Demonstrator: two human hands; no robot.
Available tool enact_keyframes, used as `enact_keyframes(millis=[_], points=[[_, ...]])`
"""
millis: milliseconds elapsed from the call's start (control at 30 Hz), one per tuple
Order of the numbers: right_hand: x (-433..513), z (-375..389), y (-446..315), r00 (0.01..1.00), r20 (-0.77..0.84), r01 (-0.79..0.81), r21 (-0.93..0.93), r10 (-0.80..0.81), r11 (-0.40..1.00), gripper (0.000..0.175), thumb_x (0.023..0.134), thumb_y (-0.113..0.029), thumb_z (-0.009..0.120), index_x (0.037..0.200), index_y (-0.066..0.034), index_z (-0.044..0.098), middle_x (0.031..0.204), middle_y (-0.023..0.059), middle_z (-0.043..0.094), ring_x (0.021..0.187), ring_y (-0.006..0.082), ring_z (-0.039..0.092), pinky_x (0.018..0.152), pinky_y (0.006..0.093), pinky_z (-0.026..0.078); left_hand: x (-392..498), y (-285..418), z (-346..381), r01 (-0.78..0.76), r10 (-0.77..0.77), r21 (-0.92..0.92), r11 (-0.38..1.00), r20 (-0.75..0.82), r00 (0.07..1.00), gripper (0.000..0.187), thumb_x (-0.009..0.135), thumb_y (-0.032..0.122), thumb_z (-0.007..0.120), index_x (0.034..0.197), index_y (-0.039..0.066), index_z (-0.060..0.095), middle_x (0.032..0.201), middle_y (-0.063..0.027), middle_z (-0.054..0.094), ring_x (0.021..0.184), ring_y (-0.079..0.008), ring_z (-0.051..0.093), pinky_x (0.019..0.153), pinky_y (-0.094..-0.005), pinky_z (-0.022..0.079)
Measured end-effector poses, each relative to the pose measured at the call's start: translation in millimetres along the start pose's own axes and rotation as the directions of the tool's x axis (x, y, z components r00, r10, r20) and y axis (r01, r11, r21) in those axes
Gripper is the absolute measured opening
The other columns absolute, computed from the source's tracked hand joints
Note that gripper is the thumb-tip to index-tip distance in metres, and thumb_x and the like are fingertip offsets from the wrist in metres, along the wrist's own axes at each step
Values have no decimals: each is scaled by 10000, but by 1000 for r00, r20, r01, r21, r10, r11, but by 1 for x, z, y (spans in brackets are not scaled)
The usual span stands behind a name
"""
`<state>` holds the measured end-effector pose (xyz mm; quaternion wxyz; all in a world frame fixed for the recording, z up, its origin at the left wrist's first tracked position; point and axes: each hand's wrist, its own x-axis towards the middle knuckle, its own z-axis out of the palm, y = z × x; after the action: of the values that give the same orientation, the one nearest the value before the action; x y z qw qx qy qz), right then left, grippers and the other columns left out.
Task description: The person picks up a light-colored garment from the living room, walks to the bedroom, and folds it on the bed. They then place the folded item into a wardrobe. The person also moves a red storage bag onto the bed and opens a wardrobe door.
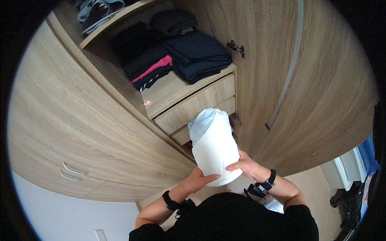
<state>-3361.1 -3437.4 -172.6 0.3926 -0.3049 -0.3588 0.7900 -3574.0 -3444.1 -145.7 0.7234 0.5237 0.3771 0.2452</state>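
Before my chest I hold up a bundle of folded white cloth (215,147), with a pale blue fold showing at its upper left. My left hand (200,179) grips its lower left edge, thumb on top. On the lower right, my right hand (245,165) clasps the bundle, its thumb also lying over the fabric. The fingers beneath the cloth are mostly hidden. Beyond it stands an open wood-grain wardrobe. Dark folded clothes (199,55) lie in stacks on its shelf (162,96), one stack with a pink garment (153,69) in it.
Under the shelf are drawers (196,101), partly covered by the cloth. A wardrobe door (316,99) stands open at right, its hinge (236,48) exposed. A wood-grain front with metal handles (72,171) is at left. White plastic drawers (337,174) stand at far right.
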Motion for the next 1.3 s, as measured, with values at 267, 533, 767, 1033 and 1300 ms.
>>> enact_keyframes(millis=[267,533,767,1033,1300], points=[[11,3,-28,972,235,-53,228,-2,972,733,730,-107,674,1330,8,270,1252,152,450,1172,262,440,989,393,362,-11,29,-18,-118,107,155,981,79,991,552,814,97,629,1278,5,347,1205,-100,484,1093,-164,458,933,-321,382],[56,23,-45,969,246,-71,319,-10,945,716,756,-72,621,1332,33,207,1244,199,427,1158,312,446,994,427,361,-3,61,-47,-213,196,101,972,155,968,642,834,150,610,1326,-6,228,1270,-107,406,1159,-178,396,978,-333,334],[84,43,-89,990,119,41,263,-75,964,746,716,-6,606,1332,32,187,1225,208,423,1139,317,459,985,424,380,5,89,-71,-343,343,59,938,4,939,654,865,259,564,1349,14,199,1306,-112,366,1193,-197,370,989,-359,325],[88,32,-113,996,37,57,347,-75,936,777,683,-5,614,1329,43,185,1213,232,444,1101,330,495,962,441,404,91,115,-149,234,769,962,142,-256,586,381,804,49,477,1158,-89,448,1306,-312,293,1186,-448,318,1005,-454,287],[90,27,-107,992,43,99,272,-115,957,817,656,-42,645,1331,44,192,1200,226,448,1090,332,498,945,443,410,140,104,-198,573,690,796,193,-525,498,386,789,48,437,1148,-93,462,1298,-313,298,1183,-442,302,988,-474,293]])
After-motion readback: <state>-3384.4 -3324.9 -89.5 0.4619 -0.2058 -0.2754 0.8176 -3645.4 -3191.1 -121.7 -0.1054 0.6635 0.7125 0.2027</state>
